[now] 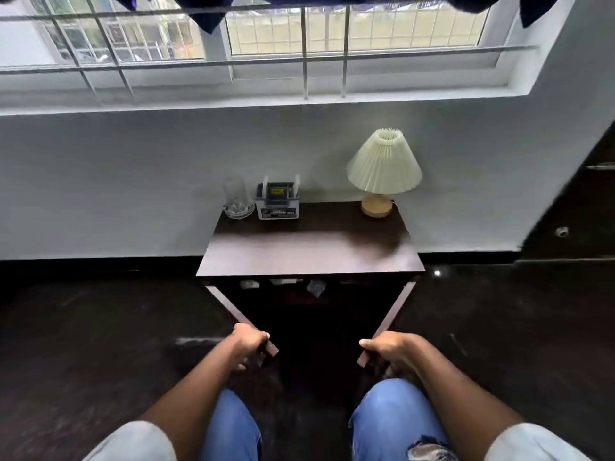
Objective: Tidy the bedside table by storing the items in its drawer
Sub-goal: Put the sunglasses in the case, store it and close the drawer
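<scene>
Drawer (226,304) of dark wood with pale rails stands far out of the dark wooden bedside table (309,251), left hand (249,344) and right hand (386,349) each curled round a front corner. Small items (316,287) lie at its back. Move both sides evenly, I reckon, or it jams.

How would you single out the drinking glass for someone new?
Find the dark bedside table under the window. Three things line its back edge; the glass is leftmost, beside a grey box. It alone is transparent; the pleated lamp stands far right.
</scene>
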